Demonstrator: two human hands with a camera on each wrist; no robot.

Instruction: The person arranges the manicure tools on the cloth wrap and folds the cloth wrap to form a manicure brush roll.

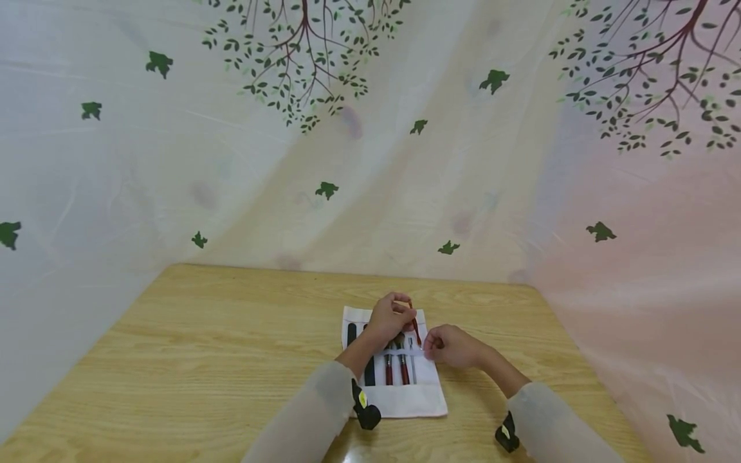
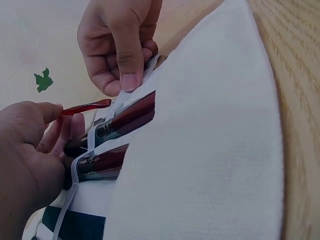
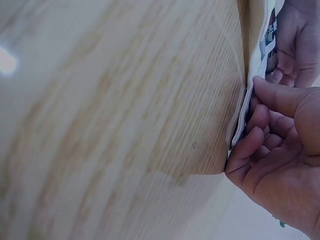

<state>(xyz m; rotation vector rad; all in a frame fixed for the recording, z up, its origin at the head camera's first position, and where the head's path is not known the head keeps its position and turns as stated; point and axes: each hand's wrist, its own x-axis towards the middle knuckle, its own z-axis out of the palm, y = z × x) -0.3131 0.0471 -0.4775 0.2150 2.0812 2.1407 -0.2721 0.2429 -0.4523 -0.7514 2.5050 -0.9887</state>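
Note:
A white fabric roll-up case [image 1: 399,402] lies unrolled on the table. My left hand [image 1: 390,319] is over its upper part and pinches a slender red-handled tool [image 1: 416,331], whose thin tip points down at the elastic band [image 2: 90,140]. At the case's right edge, my right hand [image 1: 457,347] pinches that white band and the cloth between thumb and fingers. Two brushes with dark red handles [image 2: 137,112] sit under the band, their handle ends in the pocket. Beside them is a thin silvery tool [image 1: 413,370]; dark flat pieces [image 1: 369,373] stand further left.
The wooden table [image 1: 231,347] extends to both sides of the case. Behind and beside it hangs a pale cloth backdrop [image 1: 370,218] printed with leaves and branches. Black wrist cameras [image 1: 367,411] are strapped to both sleeves.

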